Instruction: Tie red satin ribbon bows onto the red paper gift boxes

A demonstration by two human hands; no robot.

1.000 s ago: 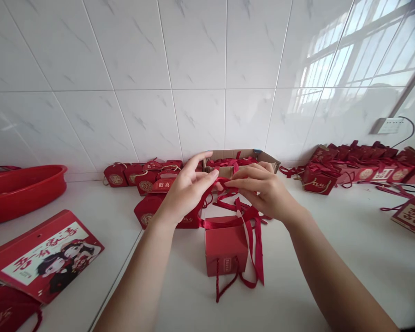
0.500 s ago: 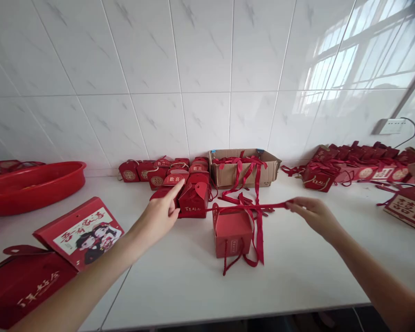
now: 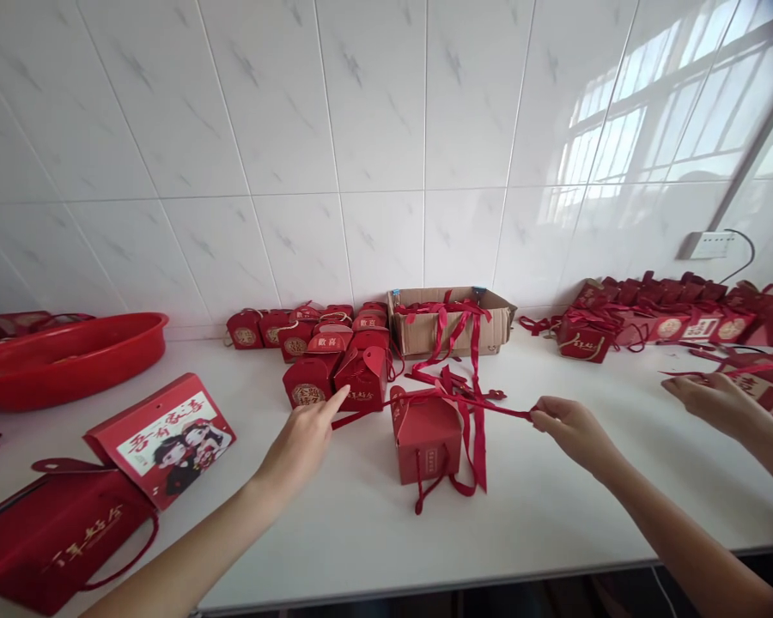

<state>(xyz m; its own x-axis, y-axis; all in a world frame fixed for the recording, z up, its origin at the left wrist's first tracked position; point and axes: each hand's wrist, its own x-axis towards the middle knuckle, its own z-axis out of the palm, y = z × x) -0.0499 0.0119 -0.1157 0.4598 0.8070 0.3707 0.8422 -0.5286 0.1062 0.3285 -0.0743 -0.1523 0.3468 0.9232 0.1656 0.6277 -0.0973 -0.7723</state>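
Left hand and right hand, arms outstretched, each pinch an end of the red ribbon

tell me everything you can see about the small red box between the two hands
The small red box looks like matte card, standing upright on the white counter. A top flap sticks up at its left corner; a small gold mark sits low on the front, and a red cord loop hangs past its base. A red ribbon runs taut across its top, pinched by the left hand and right hand. Neither hand touches the box.
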